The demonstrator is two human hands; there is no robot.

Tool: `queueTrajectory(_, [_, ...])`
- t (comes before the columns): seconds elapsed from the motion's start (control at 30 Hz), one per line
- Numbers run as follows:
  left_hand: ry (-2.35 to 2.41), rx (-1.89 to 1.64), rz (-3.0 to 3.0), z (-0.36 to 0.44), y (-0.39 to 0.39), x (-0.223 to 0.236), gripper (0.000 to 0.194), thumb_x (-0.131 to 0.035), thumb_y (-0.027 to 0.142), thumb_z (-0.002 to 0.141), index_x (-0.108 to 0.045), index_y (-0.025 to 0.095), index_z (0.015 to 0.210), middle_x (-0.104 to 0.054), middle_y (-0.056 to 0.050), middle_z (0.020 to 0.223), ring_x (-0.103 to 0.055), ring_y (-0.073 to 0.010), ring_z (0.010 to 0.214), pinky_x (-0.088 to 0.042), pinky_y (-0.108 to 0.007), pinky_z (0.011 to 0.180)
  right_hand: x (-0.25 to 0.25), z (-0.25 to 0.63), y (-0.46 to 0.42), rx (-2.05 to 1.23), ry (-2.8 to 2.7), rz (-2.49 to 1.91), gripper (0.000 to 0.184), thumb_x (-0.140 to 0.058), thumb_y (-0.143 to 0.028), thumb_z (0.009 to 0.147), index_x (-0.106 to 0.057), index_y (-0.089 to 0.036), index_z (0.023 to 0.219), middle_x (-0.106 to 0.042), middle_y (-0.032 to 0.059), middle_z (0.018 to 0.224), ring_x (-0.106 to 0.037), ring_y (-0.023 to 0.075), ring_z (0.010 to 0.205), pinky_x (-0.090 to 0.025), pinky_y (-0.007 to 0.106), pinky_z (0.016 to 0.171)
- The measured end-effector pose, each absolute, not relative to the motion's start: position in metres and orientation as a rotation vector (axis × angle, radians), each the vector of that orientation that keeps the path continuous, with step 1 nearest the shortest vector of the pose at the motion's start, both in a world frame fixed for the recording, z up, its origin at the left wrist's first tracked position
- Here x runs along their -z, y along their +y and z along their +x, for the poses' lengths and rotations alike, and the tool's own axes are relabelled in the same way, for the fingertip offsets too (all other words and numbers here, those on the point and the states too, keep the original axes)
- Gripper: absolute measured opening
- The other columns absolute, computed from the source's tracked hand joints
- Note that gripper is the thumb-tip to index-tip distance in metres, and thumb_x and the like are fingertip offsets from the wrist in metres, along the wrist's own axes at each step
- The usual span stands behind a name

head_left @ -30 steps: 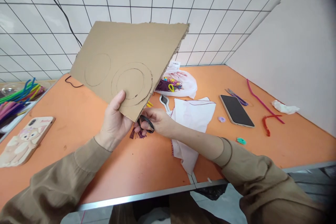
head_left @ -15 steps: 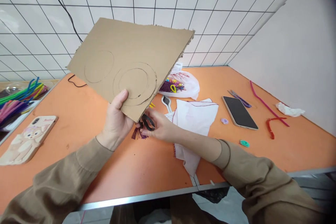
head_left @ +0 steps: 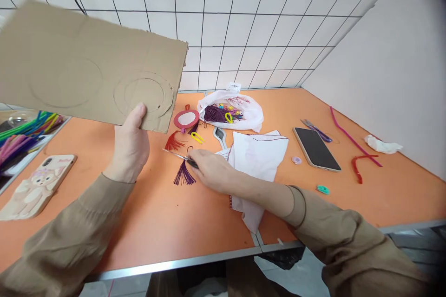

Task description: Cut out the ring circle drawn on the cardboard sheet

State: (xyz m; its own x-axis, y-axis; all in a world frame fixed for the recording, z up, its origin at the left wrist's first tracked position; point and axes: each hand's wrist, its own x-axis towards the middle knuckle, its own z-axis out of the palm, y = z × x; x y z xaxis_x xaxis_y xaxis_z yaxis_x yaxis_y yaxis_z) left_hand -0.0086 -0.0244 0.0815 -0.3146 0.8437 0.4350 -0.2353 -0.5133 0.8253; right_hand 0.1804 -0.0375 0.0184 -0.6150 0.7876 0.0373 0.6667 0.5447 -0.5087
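My left hand [head_left: 132, 144] grips a brown piece of cardboard [head_left: 90, 41] by its lower edge, thumb on the front face. Circles are drawn on the board, and a cut runs along the ring nearest my thumb. Closed round dark-handled scissors [head_left: 181, 155], my right hand [head_left: 211, 169] is low over the table, the blades pointing left and apart from the board. Just below the blades lies a purple tassel [head_left: 184, 174]. Beyond them are a red tassel [head_left: 174, 141], a yellow bent pipe cleaner [head_left: 197, 137] and a pink-rimmed oval piece [head_left: 186, 119].
White cloth [head_left: 259, 153] lies right of my right hand. Behind it sits a plastic bag [head_left: 251, 111] with purple tassels. Farther right are a phone [head_left: 317, 148], purple-handled scissors [head_left: 320, 133] and pipe cleaners [head_left: 358, 141]. A phone case [head_left: 42, 183] lies at left.
The cardboard has moved left with my left hand and turned. My right hand stays low with the scissors, which are now clear of the board. Tassels and the oval piece have come into view.
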Motion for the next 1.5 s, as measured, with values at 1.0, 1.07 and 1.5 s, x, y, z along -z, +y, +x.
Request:
queueTrajectory(1.0, [0.843, -1.446, 0.755, -0.004, -0.041, -0.046, 0.052, -0.072, 0.013, 0.077, -0.061, 0.015, 0.128, -0.073, -0.009, 0.114, -0.063, -0.0289, 0.116, -0.054, -0.040, 0.096, 0.000, 0.176, -0.036, -0.711, -2.279, -0.878, 0.019, -0.061, -0.020, 0.080, -0.070, -0.014, 0.095, -0.065, 0.0110, 0.093, -0.058, 0.0208, 0.086, -0.047, 0.037, 0.079])
queueTrajectory(1.07, [0.848, -1.435, 0.740, -0.008, -0.041, -0.044, 0.051, -0.071, 0.013, 0.076, -0.063, 0.014, 0.126, -0.074, -0.009, 0.111, -0.063, -0.0298, 0.116, -0.054, -0.041, 0.096, -0.005, 0.178, -0.030, -1.142, -1.906, -0.896, 0.018, -0.062, -0.025, 0.077, -0.068, -0.014, 0.091, -0.067, 0.0083, 0.085, -0.059, 0.0167, 0.072, -0.047, 0.031, 0.065])
queueTrajectory(1.5, [0.918, -1.294, 0.928, -0.010, -0.042, -0.035, 0.050, -0.079, 0.025, 0.069, -0.069, 0.014, 0.117, -0.075, -0.013, 0.109, -0.067, -0.0363, 0.107, -0.055, -0.047, 0.090, -0.018, 0.175, -0.027, -1.892, -1.057, -0.805, 0.013, -0.071, -0.022, 0.053, -0.067, -0.011, 0.061, -0.066, 0.0034, 0.056, -0.054, 0.0088, 0.042, -0.039, 0.019, 0.037])
